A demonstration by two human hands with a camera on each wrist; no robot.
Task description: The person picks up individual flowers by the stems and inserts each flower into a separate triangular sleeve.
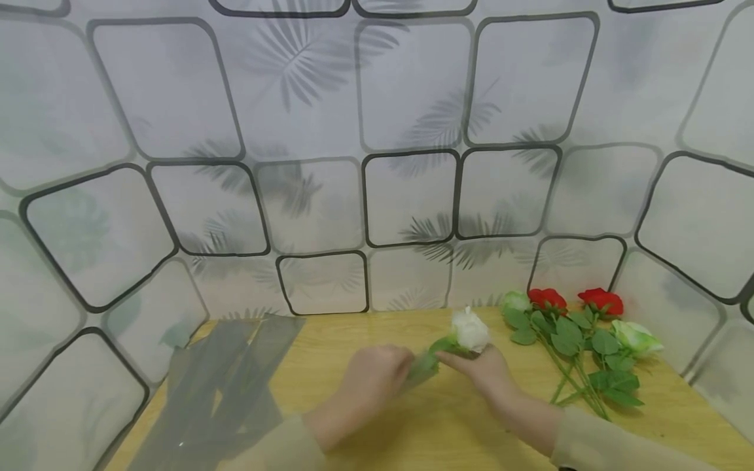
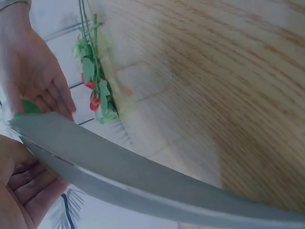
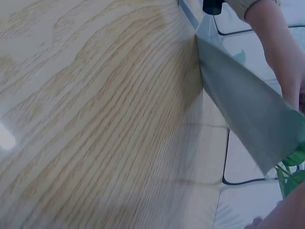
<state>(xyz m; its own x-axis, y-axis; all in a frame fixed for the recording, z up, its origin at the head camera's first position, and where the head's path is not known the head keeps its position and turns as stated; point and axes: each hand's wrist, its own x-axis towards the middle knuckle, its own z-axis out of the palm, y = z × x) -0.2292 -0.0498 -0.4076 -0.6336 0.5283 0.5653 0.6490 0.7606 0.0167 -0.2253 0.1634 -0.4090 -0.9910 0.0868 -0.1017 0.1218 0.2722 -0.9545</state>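
A white artificial rose stands near the table's middle, tilted, its bloom up and to the right. My right hand holds it just below the bloom, thumb along the green leaves. My left hand grips a translucent grey plastic sleeve, whose mouth is at the rose's leaves. Through the sleeve's wall some green shows. In the right wrist view the sleeve hangs as a long flat cone, narrowing away from the leaves. The rose's stem is hidden.
Several flat grey sleeves lie overlapping on the table's left side. At the right lies a bunch of artificial roses, with red blooms, pale green-white blooms and long stems. A patterned curtain surrounds the wooden table.
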